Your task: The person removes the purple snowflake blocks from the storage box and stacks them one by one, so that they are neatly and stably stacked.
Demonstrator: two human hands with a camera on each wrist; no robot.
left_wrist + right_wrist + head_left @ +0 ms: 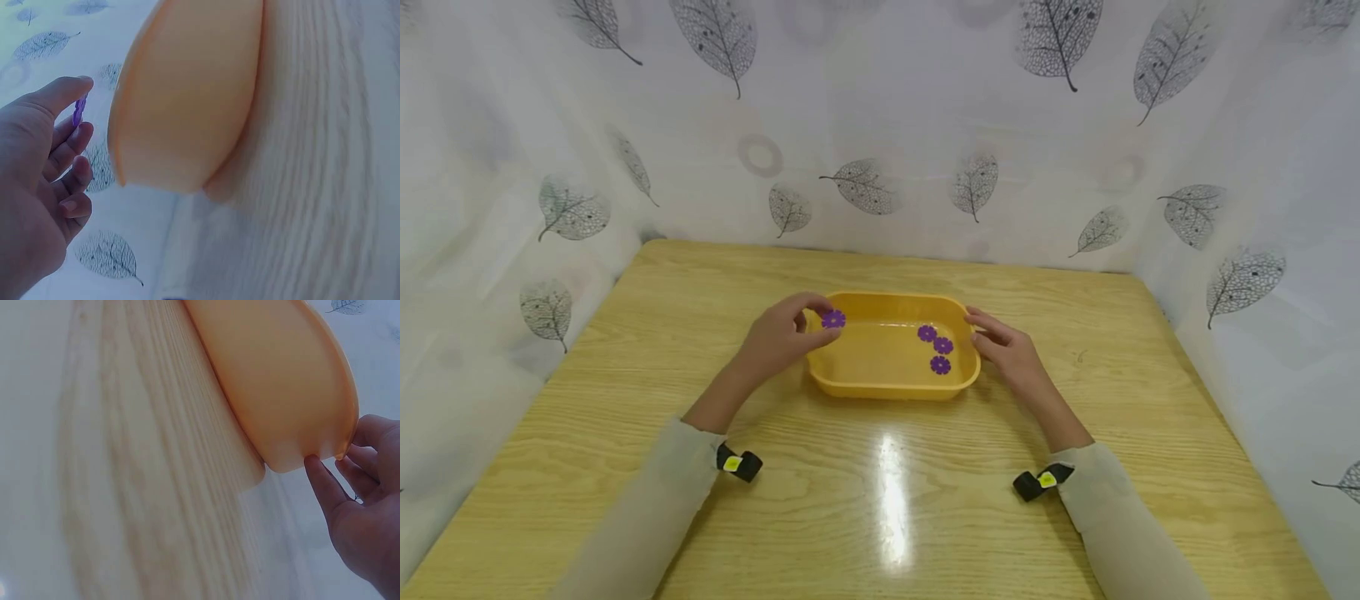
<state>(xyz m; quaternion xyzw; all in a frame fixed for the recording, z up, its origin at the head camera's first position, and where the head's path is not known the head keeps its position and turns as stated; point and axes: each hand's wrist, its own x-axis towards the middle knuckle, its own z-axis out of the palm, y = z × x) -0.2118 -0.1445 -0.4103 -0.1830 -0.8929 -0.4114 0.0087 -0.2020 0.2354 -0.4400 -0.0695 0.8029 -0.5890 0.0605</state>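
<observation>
My left hand (pixel 782 335) pinches a purple flower-shaped plastic disc (pixel 833 320) between thumb and forefinger, over the left end of a yellow plastic basin (pixel 891 392). In the left wrist view the disc (pixel 79 110) is seen edge-on, with the other fingers loosely bent below it. At the basin's right end my right hand (pixel 1011 354) grips the rim. The right wrist view shows the thumb against the outer wall of the basin (pixel 281 381) and the fingers at the rim. Several purple discs (pixel 941 365) lie inside, toward the basin's right end.
The basin stands on a light wood-grain table (pixel 820 500). A whitish curtain (pixel 910 100) printed with grey leaves encloses the back and both sides. Each wrist carries a black strap with a small camera, such as the right wrist camera (pixel 1028 486).
</observation>
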